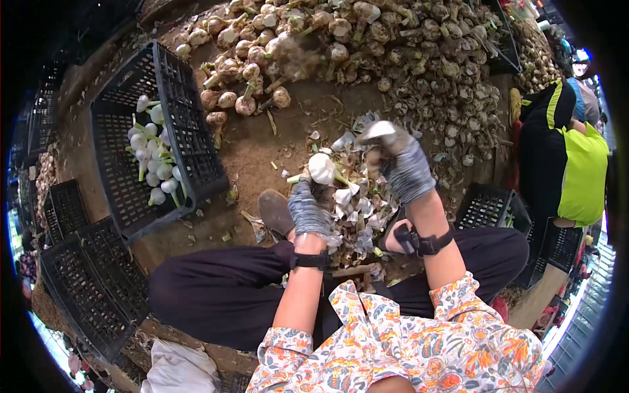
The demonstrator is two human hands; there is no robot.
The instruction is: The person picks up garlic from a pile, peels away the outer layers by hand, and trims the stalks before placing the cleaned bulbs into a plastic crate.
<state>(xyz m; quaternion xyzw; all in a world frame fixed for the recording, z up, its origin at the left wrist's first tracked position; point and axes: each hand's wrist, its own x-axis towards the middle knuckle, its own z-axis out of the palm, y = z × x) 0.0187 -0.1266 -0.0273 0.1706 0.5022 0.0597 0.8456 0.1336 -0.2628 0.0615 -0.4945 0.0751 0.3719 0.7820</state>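
A peeled white garlic bulb (322, 168) with a green stem is held in my left hand (308, 206), which wears a grey striped glove and has its fingers closed round it. To the right of the bulb and apart from it, my gloved right hand (401, 164) is raised and curled. At its fingers shows a pale, shiny curved thing (380, 130); blur and glare hide what kind it is. Below both hands, between my feet, lies a heap of white garlic skins (359, 219).
A black plastic crate (216, 177) with several cleaned bulbs (152, 154) stands at the left. A large pile of unpeeled garlic (419, 59) spreads across the top. More black crates (98, 272) lie lower left. A person in a yellow-green and black top (583, 173) is at the right.
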